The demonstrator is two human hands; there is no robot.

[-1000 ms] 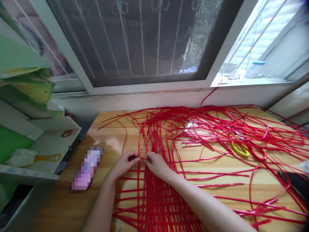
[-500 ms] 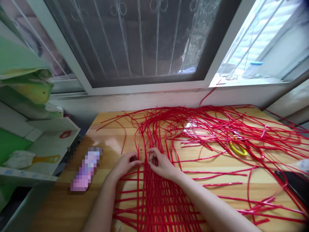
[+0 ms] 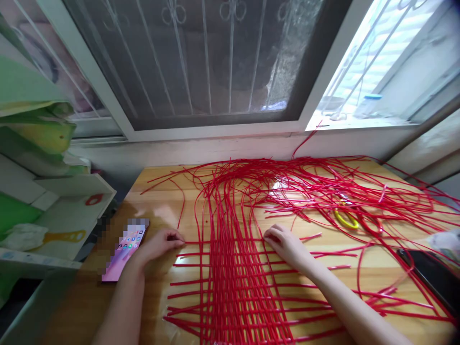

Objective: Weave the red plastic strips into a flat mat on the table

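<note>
A partly woven mat of glossy red strands [image 3: 240, 297] lies on the wooden table, with long lengthwise strands crossed by shorter ones. My left hand [image 3: 160, 245] pinches the left end of the topmost crosswise red strand [image 3: 196, 243]. To the right of the lengthwise strands, my right hand [image 3: 285, 245] has its fingers closed on the same strand, whose free end sticks out past the hand. Between my hands the strand runs through the lengthwise ones, a little above the tighter weave.
Loose red strands [image 3: 273, 167] heap along the table's back edge and spread right. Among them lie yellow-handled scissors [image 3: 345, 219]. A lit phone [image 3: 124, 254] rests at left, a black object [image 3: 429, 275] at right. A window [image 3: 215, 132] stands behind; an open white box [image 3: 72, 211] is at far left.
My hands have moved apart from the middle of the lengthwise strands to either side. A crosswise strand now stretches between them. The view has shifted slightly.
</note>
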